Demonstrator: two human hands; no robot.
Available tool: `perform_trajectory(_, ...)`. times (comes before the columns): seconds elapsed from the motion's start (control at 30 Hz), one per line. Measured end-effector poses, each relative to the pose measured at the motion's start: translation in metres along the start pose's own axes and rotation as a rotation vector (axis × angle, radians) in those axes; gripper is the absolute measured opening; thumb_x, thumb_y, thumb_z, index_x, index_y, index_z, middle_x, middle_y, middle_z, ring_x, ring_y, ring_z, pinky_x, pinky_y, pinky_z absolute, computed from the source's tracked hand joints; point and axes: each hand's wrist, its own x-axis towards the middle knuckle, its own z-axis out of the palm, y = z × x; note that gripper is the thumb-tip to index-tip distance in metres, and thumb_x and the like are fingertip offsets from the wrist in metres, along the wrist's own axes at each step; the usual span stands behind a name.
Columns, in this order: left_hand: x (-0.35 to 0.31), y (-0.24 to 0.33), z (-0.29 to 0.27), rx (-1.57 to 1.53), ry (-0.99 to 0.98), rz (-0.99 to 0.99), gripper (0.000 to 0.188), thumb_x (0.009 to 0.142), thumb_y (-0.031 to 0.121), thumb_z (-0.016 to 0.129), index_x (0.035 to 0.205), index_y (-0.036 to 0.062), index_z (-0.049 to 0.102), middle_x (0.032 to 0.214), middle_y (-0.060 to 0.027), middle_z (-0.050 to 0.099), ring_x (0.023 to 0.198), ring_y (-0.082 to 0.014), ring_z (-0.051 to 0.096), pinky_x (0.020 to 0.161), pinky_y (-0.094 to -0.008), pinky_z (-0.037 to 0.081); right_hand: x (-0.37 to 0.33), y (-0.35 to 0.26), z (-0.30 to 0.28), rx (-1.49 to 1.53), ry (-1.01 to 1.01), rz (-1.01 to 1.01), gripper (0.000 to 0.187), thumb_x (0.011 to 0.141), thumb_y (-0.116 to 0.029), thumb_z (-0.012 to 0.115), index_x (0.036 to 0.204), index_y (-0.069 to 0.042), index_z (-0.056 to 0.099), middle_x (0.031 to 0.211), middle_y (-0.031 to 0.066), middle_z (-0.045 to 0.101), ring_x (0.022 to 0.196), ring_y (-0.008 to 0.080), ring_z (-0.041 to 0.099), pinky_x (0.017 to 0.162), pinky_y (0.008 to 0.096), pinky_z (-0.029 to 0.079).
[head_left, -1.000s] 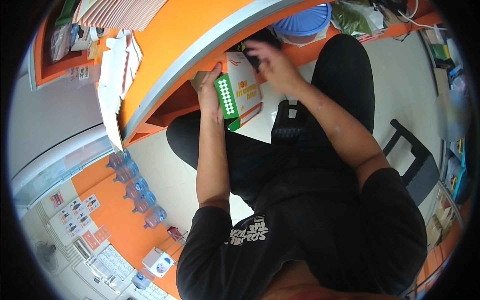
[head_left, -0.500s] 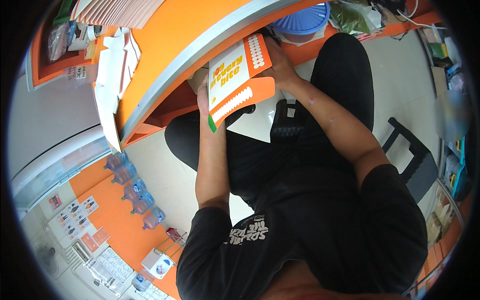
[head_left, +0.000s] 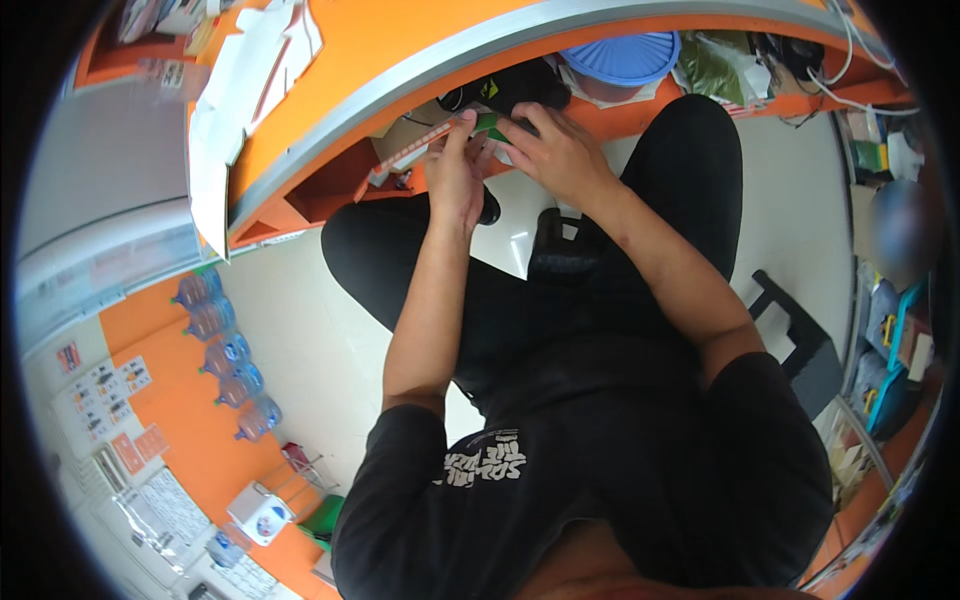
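Note:
A printed cardboard food box point(head_left: 408, 156), orange and white with a green end flap, is held under the counter's front edge. It is turned nearly edge-on, so its broad face is hidden. My left hand point(head_left: 459, 183) grips it with the thumb on top beside the green part. My right hand point(head_left: 566, 160) is at the green flap from the right, fingers bent and thumb tip against it. Part of the box is covered by the fingers.
White cut cardboard sheets point(head_left: 225, 130) lie on the orange counter point(head_left: 370, 45) at left. A blue-lidded tub point(head_left: 622, 58) and a green bag point(head_left: 715, 65) sit on the shelf ahead. A black chair point(head_left: 800, 345) stands at right, and several water bottles point(head_left: 228, 355) line the left wall.
The box has turned from showing its printed face to nearly edge-on, green end toward my right hand. My right hand has moved from its far side to the green flap. The view has shifted.

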Motion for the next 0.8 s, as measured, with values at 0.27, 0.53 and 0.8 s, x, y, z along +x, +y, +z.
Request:
perform_trajectory(0.27, -0.017, -0.002, -0.025, 0.181, -0.007, 0.080, 0.016, 0.092, 0.012, 0.074, 0.104, 0.0018, 0.072, 0.099, -0.0072, 0.073, 0.089, -0.0152, 0.070, 0.084, -0.0297, 0.058, -0.003, -0.015, -0.015, 0.543, 0.014, 0.459, 0.021, 0.095, -0.009, 0.069, 0.114, 0.000, 0.066, 0.104, 0.0099, 0.069, 0.097, 0.0162, 0.067, 0.081, 0.0300, 0.055)
perform_trajectory(0.53, -0.051, -0.007, -0.018, 0.319, -0.116, 0.345, 0.021, 0.096, 0.014, 0.070, 0.110, -0.0021, 0.074, 0.103, -0.0088, 0.074, 0.092, -0.0149, 0.071, 0.087, -0.0294, 0.059, 0.006, -0.053, -0.040, 0.628, -0.081, 0.488, 0.016, 0.097, -0.008, 0.068, 0.105, 0.006, 0.069, 0.125, 0.0100, 0.064, 0.106, 0.0124, 0.064, 0.091, 0.0256, 0.051)
perform_trajectory(0.8, -0.062, -0.012, -0.024, -0.025, -0.202, 0.186, 0.021, 0.100, 0.012, 0.065, 0.119, 0.0022, 0.068, 0.119, -0.0065, 0.069, 0.110, -0.0164, 0.065, 0.099, -0.0344, 0.056, 0.015, -0.072, -0.046, 0.665, -0.092, 0.511, 0.017, 0.095, -0.004, 0.069, 0.109, 0.006, 0.072, 0.126, 0.0084, 0.064, 0.103, 0.0129, 0.066, 0.088, 0.0263, 0.054)
